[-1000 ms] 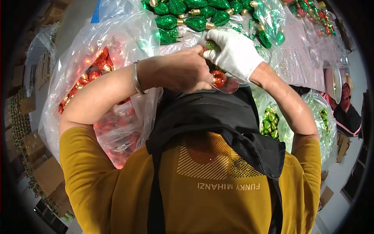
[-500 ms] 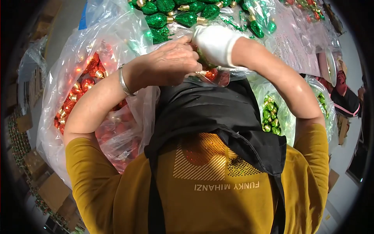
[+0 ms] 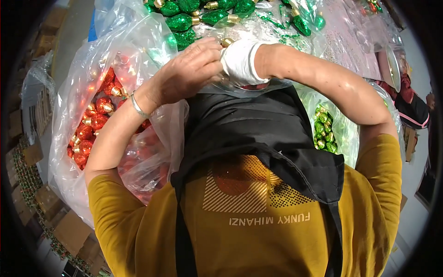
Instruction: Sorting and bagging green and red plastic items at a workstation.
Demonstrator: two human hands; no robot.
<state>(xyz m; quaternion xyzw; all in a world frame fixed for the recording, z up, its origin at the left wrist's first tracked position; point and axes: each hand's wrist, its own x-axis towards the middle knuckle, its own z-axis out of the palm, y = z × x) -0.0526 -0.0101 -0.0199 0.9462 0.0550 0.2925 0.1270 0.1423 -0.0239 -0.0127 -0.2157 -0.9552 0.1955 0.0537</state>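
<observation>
My bare left hand (image 3: 191, 69), a metal bangle on its wrist, is closed with curled fingers and meets the glove on my other hand. What its fingertips hold is hidden. A white glove covers my right hand (image 3: 240, 62), which is rounded with its fingers bent under; anything inside it is out of sight. Beneath the hands, just above my black apron (image 3: 244, 120), lies clear plastic (image 3: 277, 85) with a bit of something reddish under the glove. Glittery green bulb-shaped ornaments (image 3: 214, 17) with gold caps lie beyond the hands.
A large clear bag (image 3: 152, 152) of glittery red ornaments (image 3: 99, 121) stands at my left. Shiny green ornaments (image 3: 324, 129) fill another bag at my right. Pinkish plastic sheeting (image 3: 344, 46) covers the far right. Cardboard boxes (image 3: 71, 231) sit at lower left; part of another person (image 3: 410, 108) shows far right.
My gloved right hand has moved left and slightly down. My left hand has shifted left and tilted upward. The red ornament that showed under the glove is now mostly covered.
</observation>
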